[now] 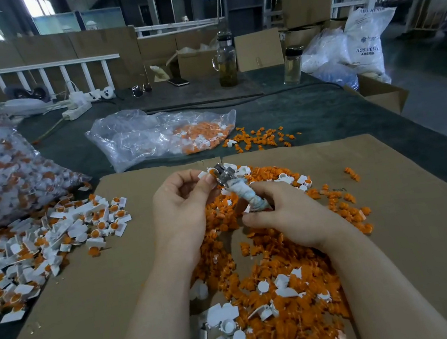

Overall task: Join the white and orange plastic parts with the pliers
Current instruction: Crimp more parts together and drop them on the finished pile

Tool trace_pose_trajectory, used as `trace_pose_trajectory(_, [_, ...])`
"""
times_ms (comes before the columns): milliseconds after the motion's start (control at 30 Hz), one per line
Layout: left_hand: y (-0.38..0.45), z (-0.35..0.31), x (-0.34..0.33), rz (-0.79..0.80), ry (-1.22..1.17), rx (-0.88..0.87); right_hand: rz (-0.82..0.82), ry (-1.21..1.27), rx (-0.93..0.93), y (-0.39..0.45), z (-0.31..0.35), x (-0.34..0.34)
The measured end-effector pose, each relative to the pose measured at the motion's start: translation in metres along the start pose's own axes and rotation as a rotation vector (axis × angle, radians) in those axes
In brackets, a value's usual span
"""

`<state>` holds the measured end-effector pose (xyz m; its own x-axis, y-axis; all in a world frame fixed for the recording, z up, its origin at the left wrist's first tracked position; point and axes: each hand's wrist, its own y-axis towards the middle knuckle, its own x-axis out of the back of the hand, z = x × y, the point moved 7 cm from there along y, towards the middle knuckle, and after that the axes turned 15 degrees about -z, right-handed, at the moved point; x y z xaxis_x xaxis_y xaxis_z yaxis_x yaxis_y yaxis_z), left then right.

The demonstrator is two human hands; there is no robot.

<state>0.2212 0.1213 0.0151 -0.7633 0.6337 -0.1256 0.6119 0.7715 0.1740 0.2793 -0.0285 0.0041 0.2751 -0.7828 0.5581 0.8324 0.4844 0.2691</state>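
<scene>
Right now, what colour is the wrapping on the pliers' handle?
Whitish with pale blue-grey smudges, wound round the pliers' handle in the right hand; head view.

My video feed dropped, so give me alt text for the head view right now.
Left hand pinches a small white part against the metal tip of pliers, whose wrapped handle the right hand grips. Beneath lies a heap of loose orange parts on cardboard; joined white-and-orange pieces are piled to the left.
</scene>
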Motion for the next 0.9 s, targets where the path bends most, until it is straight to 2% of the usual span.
trace_pose_trajectory(267, [-0.002, -0.002, 0.000, 0.030, -0.058, 0.015, -0.034, -0.013, 0.042, -0.002, 0.005, -0.002])
trace_pose_trajectory(567, [0.003, 0.003, 0.001, 0.026, -0.071, 0.031, -0.061, -0.161, 0.088, 0.001, 0.005, -0.005])
trace_pose_trajectory(633, [0.004, 0.009, 0.001, 0.038, -0.092, 0.112, -0.081, -0.177, 0.099, 0.001, 0.004, -0.006])
trace_pose_trajectory(733, [0.008, 0.028, 0.010, -0.021, -0.185, 0.373, -0.139, -0.233, 0.099, 0.003, 0.000, -0.005])
trace_pose_trajectory(800, [0.015, 0.039, 0.022, -0.115, -0.307, 0.555, -0.186, -0.266, 0.067, 0.004, -0.006, -0.001])
trace_pose_trajectory(900, [0.028, 0.049, 0.048, -0.321, -0.539, 0.732, -0.279, -0.332, -0.004, 0.006, -0.017, 0.010])
